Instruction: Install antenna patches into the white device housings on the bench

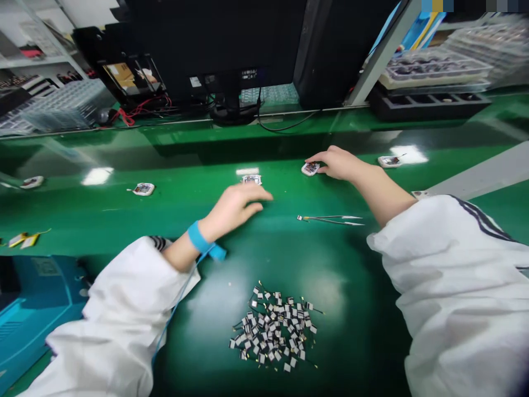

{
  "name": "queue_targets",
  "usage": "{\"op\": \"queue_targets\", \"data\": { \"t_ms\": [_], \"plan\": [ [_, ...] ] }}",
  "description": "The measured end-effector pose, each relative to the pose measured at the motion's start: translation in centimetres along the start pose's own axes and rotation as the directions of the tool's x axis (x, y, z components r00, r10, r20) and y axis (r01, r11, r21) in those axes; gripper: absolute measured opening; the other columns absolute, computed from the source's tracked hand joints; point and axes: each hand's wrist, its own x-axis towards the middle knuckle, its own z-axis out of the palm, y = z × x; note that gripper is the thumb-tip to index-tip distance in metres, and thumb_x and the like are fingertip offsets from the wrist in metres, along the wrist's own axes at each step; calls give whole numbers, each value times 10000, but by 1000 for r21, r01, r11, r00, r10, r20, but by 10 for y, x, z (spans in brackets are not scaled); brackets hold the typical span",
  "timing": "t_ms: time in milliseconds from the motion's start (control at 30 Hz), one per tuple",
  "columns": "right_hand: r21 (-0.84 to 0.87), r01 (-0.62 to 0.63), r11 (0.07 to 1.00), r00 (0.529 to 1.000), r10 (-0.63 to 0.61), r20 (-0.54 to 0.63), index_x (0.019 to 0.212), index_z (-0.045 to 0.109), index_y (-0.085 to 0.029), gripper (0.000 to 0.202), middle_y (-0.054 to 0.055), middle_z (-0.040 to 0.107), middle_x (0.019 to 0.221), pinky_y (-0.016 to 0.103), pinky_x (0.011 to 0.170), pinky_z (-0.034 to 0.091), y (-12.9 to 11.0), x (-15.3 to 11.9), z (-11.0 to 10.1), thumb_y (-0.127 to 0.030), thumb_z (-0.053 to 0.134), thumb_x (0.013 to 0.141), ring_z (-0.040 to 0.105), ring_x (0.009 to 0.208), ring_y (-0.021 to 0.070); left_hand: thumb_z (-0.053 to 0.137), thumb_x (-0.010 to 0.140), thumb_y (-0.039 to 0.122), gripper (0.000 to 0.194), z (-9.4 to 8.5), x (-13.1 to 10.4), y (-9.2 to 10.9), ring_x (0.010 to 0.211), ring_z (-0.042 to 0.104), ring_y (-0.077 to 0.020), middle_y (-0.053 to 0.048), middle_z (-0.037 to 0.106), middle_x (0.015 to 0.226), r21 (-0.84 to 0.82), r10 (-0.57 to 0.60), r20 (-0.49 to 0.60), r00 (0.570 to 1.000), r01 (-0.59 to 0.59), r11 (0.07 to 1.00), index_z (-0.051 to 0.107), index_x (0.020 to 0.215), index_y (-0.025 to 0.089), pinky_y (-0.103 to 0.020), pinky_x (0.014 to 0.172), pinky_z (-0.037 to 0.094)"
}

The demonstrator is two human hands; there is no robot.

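Glossy green desk, heap of tiny grey parts near its front edge, left hand fingers loosely curled just short of a small white board, right hand fingers closed on another small board, tweezers lying between the arms.

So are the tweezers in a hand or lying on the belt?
Lying down: the tweezers rest flat on the green belt, between the left hand and right hand, touched by neither.
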Motion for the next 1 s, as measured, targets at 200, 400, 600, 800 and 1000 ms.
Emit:
{"op": "queue_targets", "data": {
  "t_ms": [200, 400, 600, 800, 1000],
  "plan": [
    [25, -4, 1000, 994, 1, 106, 1108, 535, -208, 479, 52, 573, 1013, 282, 727, 404, -1, 12, 3, -230, 653, 644, 506, 900, 206, 312, 793, 4, 344, -1, -52, 52, 878, 566, -154, -72, 650, 899, -234, 345, 730, 590, -257, 937, 595, 914, 159, -234, 817, 444],
    [44, 26, 999, 995, -31, 96, 990, 610, -184, 377, 42, 587, 971, 247, 689, 402, -1, 11, -5, -313, 658, 639, 540, 838, 175, 344, 844, 101, 242, 6, -74, 41, 846, 538, -160, -63, 633, 867, -40, 314, 718, 621, -413, 910, 577, 870, 161, -250, 760, 448],
    [32, 9, 999, 1000, -9, -12, 910, 625, -161, 247, 58, 604, 864, 262, 618, 373, -33, -31, -17, -299, 504, 745, 538, 754, 171, 388, 849, 136, 199, 9, -89, 37, 896, 537, -180, -86, 626, 894, 89, 433, 601, 672, -594, 799, 586, 845, 118, -291, 794, 451],
    [58, 3, 998, 999, -2, -32, 927, 609, -152, 269, 70, 586, 948, 279, 637, 378, -56, -49, -9, -327, 465, 783, 536, 849, 205, 479, 811, 155, 117, 5, -92, 28, 837, 552, -177, -88, 633, 822, 21, 482, 482, 731, -560, 828, 581, 863, 130, -299, 743, 471],
    [133, 84, 987, 996, -84, -11, 996, 595, -188, 355, 53, 590, 985, 263, 667, 381, -56, -39, -4, -381, 590, 698, 534, 889, 206, 588, 709, 81, 69, 0, -92, 27, 747, 596, -126, -54, 649, 766, -128, 230, 91, 969, -218, 968, 583, 727, 147, -225, 663, 508]
  ]
}}
